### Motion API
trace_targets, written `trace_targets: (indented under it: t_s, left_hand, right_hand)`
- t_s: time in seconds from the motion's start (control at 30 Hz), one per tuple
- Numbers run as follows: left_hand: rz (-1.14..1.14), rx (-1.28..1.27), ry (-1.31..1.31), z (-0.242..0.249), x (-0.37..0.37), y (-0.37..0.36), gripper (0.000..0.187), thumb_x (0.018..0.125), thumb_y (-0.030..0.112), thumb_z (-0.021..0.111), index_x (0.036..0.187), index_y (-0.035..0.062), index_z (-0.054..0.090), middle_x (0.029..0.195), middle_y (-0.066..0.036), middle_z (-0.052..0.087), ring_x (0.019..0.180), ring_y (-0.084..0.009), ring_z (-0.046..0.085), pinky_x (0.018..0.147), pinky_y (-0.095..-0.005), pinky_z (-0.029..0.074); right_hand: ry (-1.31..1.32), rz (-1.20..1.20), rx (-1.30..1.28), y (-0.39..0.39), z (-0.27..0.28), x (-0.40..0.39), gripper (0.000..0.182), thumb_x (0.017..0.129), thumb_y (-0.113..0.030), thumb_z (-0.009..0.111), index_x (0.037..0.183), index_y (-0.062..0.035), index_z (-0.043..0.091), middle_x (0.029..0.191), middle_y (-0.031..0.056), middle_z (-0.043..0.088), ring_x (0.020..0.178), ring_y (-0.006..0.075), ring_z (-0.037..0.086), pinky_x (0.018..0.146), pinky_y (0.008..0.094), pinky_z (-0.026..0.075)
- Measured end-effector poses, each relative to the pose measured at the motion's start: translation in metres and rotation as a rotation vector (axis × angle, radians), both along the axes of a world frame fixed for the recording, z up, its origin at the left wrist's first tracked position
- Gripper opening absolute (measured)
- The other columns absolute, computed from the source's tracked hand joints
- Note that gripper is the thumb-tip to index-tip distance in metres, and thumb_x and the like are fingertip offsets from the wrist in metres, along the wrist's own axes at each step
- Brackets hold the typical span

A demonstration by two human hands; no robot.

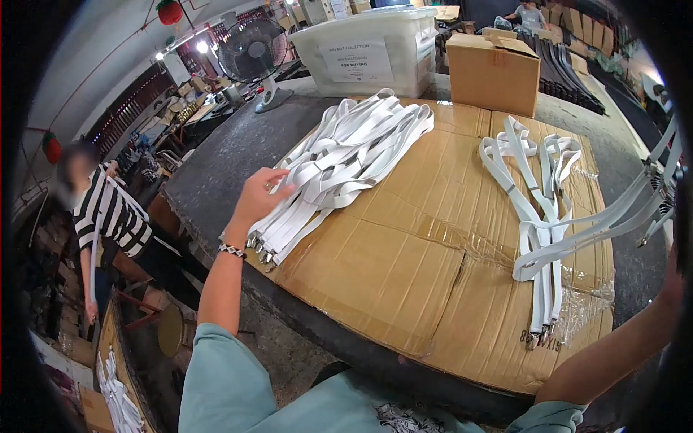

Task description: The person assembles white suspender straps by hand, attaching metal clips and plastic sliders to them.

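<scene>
A large pile of white elastic suspenders (354, 148) lies on a flattened cardboard sheet (404, 289), metal clips bunched at its near end. Over the pile's left side is my left hand (261, 196), thumb and forefinger apart, with nothing seen between them. On the right of the cardboard rests a smaller bunch of suspenders (538, 224). From it, white straps with metal clips (653, 191) stretch up to the right edge of the view. My right forearm (621, 353) reaches up that side, and the hand itself is hidden past the dark rim.
Behind the pile stand a white plastic bin (368, 54) with a paper label and a brown carton (494, 72). A fan (253, 50) is at the back left of the dark table (216, 173). On the left, a person (112, 216) in a striped shirt holds white straps.
</scene>
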State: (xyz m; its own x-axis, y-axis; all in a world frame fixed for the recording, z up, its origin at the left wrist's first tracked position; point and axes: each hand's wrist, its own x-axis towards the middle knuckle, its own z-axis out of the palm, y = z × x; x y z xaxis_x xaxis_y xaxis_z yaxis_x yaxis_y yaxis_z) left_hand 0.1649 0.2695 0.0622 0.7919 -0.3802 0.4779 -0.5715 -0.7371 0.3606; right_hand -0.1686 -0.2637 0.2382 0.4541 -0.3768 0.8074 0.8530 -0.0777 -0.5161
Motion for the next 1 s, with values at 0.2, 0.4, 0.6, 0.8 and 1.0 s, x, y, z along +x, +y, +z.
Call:
trace_targets:
  t_s: [0.2, 0.4, 0.6, 0.8, 1.0]
  left_hand:
    - [-0.004, 0.257, -0.105, -0.013, 0.022, -0.05, 0.038, 0.089, 0.027, 0.073, 0.119, 0.0033, 0.071, 0.112, -0.016, 0.067, 0.108, -0.0353, 0.063, 0.095, -0.0438, 0.051]
    - [0.041, 0.502, 0.061, -0.006, 0.053, -0.055, 0.042, 0.093, 0.029, 0.067, 0.127, 0.0039, 0.068, 0.121, -0.02, 0.064, 0.117, -0.0372, 0.058, 0.103, -0.0453, 0.046]
    - [0.019, 0.577, 0.081, -0.017, 0.061, -0.047, 0.043, 0.096, 0.03, 0.065, 0.128, 0.0019, 0.067, 0.128, -0.019, 0.064, 0.128, -0.0365, 0.049, 0.105, -0.0447, 0.044]
    - [0.026, 0.313, -0.036, -0.033, 0.065, -0.039, 0.04, 0.095, 0.026, 0.067, 0.129, 0.0037, 0.067, 0.126, -0.02, 0.067, 0.116, -0.0353, 0.06, 0.102, -0.0433, 0.046]
    - [0.198, -0.037, -0.262, 0.003, 0.09, -0.016, 0.042, 0.097, 0.024, 0.064, 0.135, 0.0052, 0.064, 0.129, -0.021, 0.066, 0.12, -0.0379, 0.059, 0.104, -0.0445, 0.046]
  right_hand:
    - [-0.029, 0.128, -0.069, -0.008, 0.0, -0.003, 0.038, 0.112, -0.025, 0.043, 0.114, 0.0097, 0.059, 0.064, -0.0019, 0.039, 0.044, 0.0048, 0.02, 0.036, 0.0219, 0.019]
    - [-0.016, 0.067, -0.066, -0.009, 0.0, -0.004, 0.037, 0.112, -0.026, 0.044, 0.113, 0.0082, 0.058, 0.061, -0.0035, 0.035, 0.043, 0.0047, 0.021, 0.036, 0.0219, 0.02]
    - [-0.036, -0.074, -0.075, -0.003, 0.0, -0.005, 0.035, 0.111, -0.026, 0.047, 0.114, 0.0075, 0.057, 0.06, -0.0038, 0.033, 0.043, 0.0045, 0.021, 0.036, 0.0218, 0.02]
    - [-0.021, -0.09, -0.019, 0.002, 0.0, -0.002, 0.035, 0.11, -0.026, 0.048, 0.115, 0.0077, 0.056, 0.06, -0.0038, 0.033, 0.043, 0.0047, 0.021, 0.037, 0.0216, 0.021]
    - [-0.031, -0.096, 0.006, -0.001, 0.0, -0.002, 0.036, 0.11, -0.026, 0.048, 0.112, 0.0077, 0.059, 0.063, -0.0027, 0.036, 0.043, 0.0051, 0.021, 0.036, 0.0218, 0.021]
